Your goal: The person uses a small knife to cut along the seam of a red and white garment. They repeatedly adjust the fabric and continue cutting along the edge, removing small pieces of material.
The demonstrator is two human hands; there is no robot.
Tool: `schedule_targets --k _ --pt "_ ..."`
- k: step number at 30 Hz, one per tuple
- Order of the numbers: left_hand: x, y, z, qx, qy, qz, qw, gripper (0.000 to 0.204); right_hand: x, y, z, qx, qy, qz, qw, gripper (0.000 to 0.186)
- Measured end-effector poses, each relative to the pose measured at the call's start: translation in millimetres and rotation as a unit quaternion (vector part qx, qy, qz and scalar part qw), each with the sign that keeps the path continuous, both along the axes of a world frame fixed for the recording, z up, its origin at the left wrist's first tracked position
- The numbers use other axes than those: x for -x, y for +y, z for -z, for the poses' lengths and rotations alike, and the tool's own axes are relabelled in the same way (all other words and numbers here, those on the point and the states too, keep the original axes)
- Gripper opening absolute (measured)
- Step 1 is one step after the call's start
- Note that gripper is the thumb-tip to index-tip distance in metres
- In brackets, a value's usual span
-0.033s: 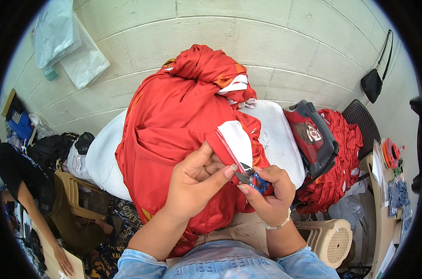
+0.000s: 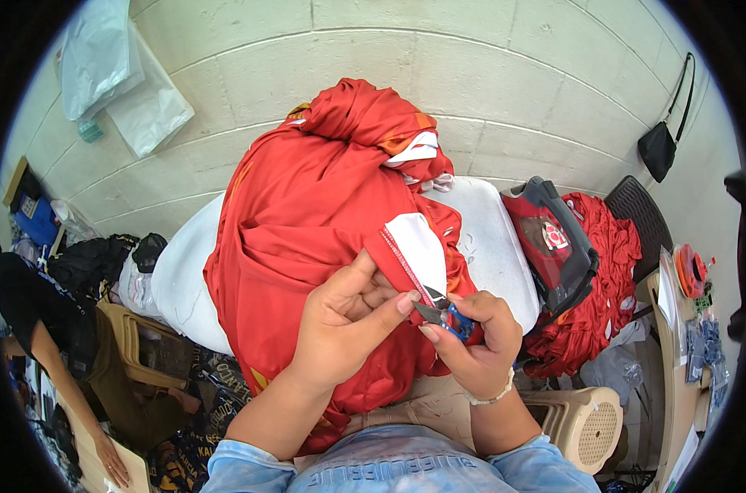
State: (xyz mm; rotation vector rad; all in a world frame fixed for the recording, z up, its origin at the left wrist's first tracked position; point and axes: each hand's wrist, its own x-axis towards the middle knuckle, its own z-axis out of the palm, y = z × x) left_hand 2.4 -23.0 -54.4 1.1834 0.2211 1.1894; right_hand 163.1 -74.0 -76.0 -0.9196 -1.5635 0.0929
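Observation:
A large heap of red cloth with orange and white parts lies in front of me on a white padded surface. My left hand is closed on a stitched edge of it, with a white piece showing beside the seam. In my right hand are small thread snips with blue handles. Their dark blades lie at the seam, next to my left thumb. My fingers partly hide the snips, and I cannot make out whether a thread is between the blades.
Right of the cloth stands a grey and red framed thing, beside more red cloth. Beige stacked stools are at lower right, near a cluttered table. At left, another person's arm rests by a beige chair. A pale block wall rises behind.

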Motion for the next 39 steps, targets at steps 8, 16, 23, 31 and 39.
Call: schedule_targets --k 8,16,23,31,39 --pt "-0.4 7.3 -2.0 -0.005 -0.001 0.008 1.0 0.043 -0.5 7.2 -5.9 0.02 0.007 0.004 1.0 0.033" --pt "-0.6 8.0 -2.2 -0.01 0.005 0.008 1.0 0.044 -0.4 5.1 -8.7 0.034 0.006 0.016 0.999 0.03" --pt "0.1 9.2 1.1 -0.023 0.007 0.013 1.0 0.045 3.1 4.5 -13.1 0.034 -0.002 0.03 0.999 0.029" --pt "-1.1 8.3 -0.4 -0.018 0.011 0.001 1.0 0.047 8.0 -0.4 -5.1 0.162 0.193 -0.08 0.965 0.025" --pt "-1.4 9.2 -0.5 0.009 -0.035 -0.053 0.998 0.045 -0.8 3.5 6.8 0.201 0.118 -0.085 0.969 0.018"
